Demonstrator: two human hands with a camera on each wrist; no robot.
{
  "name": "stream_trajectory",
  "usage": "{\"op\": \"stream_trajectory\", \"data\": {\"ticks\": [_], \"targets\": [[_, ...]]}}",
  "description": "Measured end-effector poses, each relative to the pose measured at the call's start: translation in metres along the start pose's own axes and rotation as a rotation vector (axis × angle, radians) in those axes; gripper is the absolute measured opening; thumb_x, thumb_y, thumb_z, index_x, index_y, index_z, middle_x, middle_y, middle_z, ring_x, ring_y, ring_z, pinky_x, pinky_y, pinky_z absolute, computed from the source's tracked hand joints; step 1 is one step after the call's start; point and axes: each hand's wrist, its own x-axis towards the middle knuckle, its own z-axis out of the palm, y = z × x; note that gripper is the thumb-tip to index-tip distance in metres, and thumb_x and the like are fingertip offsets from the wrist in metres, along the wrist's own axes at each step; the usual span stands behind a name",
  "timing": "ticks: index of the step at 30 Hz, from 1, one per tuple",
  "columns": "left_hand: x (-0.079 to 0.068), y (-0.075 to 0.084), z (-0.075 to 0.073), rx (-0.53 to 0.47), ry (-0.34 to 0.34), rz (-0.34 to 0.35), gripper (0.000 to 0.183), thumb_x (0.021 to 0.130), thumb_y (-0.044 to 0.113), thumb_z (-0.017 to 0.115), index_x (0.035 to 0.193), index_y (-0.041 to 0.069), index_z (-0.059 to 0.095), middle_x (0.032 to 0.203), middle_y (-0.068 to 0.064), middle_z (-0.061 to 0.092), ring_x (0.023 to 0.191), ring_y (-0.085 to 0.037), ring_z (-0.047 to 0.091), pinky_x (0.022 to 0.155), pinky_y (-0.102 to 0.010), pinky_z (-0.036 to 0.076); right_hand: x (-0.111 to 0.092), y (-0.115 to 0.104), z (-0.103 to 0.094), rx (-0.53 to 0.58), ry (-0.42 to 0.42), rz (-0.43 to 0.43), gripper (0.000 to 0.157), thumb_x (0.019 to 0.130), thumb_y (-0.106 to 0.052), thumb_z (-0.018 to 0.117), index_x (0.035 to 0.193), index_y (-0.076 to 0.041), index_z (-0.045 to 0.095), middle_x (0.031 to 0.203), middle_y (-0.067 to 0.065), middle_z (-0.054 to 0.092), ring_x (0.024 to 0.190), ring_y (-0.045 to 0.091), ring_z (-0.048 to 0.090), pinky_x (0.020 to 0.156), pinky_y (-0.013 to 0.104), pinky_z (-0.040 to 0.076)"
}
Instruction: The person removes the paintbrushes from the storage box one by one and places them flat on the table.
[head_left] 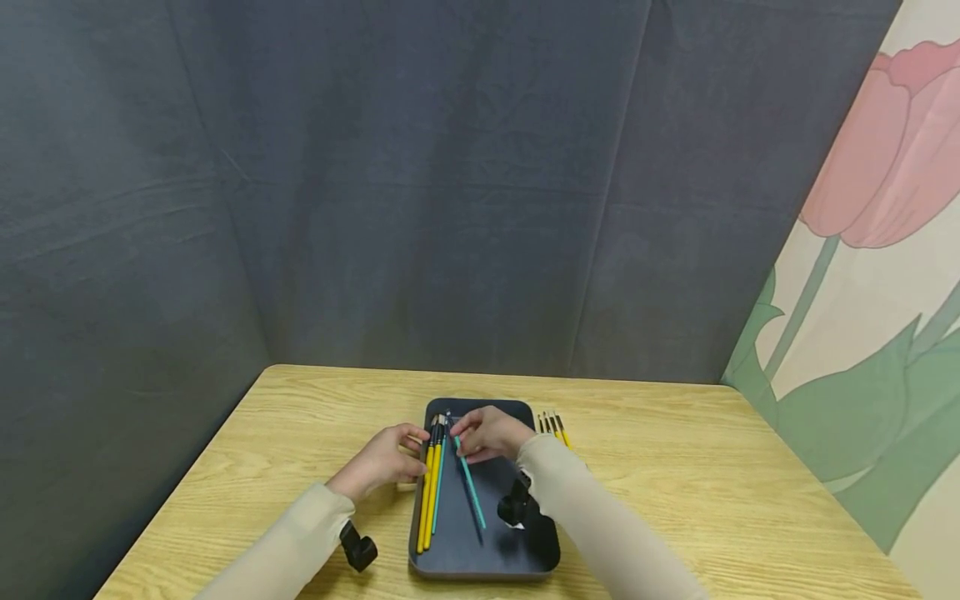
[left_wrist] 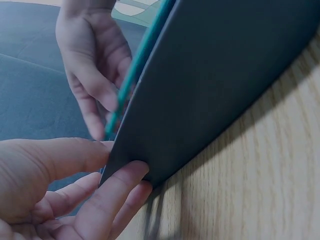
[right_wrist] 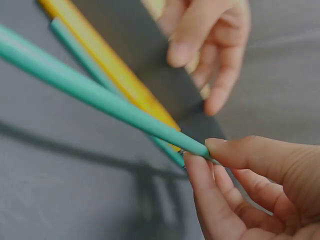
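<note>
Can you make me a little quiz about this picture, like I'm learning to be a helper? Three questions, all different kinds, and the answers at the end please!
1. Pick one. What colour is the stick pinched by the right hand?
A) red
B) teal
C) purple

2. True or false? The left hand is holding a stick too.

3. Fill in the blank. In the head view, the two yellow-handled brushes inside the dark tray lie along its ____ side.

Key
1. B, teal.
2. False. It holds the edge of the dark tray.
3. left
</note>
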Motion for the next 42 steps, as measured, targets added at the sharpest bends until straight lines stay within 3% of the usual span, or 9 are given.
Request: {"op": "stream_trajectory", "data": {"ticks": [10,19,27,33,42], "targets": [[0.002,-0.001,0.002,0.009,0.014,-0.004,0.052,0.077,-0.013,0.068,0.126,-0.008,0.051,0.107,-0.023,0.052,0.079,-0.021,0.061,0.068,-0.034,0.058,-0.026,-0.010,-0.027,0.111,-0.055,-0.095,0.034,0.086,0.006,0.065,0.119,0.003,0.059,0.101,0.010,0.058,0.082,0.018,0.066,0.080,0.036,0.058],[0.001,0.000,0.001,0.003,0.013,-0.003,0.052,0.077,-0.014,0.068,0.126,-0.008,0.051,0.108,-0.022,0.051,0.079,-0.021,0.061,0.068,-0.034,0.058,-0.047,-0.012,-0.060,0.212,-0.054,-0.182,0.043,0.086,0.010,0.062,0.127,0.010,0.049,0.103,0.006,0.055,0.080,0.013,0.064,0.078,0.029,0.057],[0.001,0.001,0.001,0.000,0.014,-0.007,0.051,0.078,-0.014,0.068,0.126,-0.007,0.051,0.108,-0.023,0.052,0.079,-0.021,0.061,0.068,-0.033,0.058,-0.064,-0.010,-0.095,0.271,-0.039,-0.234,0.031,0.089,0.008,0.060,0.114,-0.009,0.061,0.108,0.007,0.053,0.083,0.013,0.063,0.077,0.025,0.057],[0.002,-0.001,0.002,0.007,0.020,-0.009,0.051,0.077,-0.014,0.069,0.125,-0.007,0.052,0.107,-0.022,0.052,0.079,-0.021,0.061,0.068,-0.034,0.058,-0.075,0.000,-0.119,0.251,0.001,-0.222,0.031,0.089,0.006,0.060,0.116,-0.010,0.061,0.112,0.008,0.054,0.083,0.012,0.063,0.078,0.025,0.056],[0.002,-0.002,0.001,0.001,0.023,-0.016,0.051,0.078,-0.013,0.069,0.126,-0.006,0.052,0.108,-0.021,0.052,0.079,-0.021,0.061,0.067,-0.034,0.058,-0.076,0.035,-0.139,0.143,0.100,-0.159,0.035,0.090,0.005,0.060,0.124,0.005,0.054,0.112,0.013,0.053,0.089,0.016,0.064,0.081,0.030,0.057]]}}
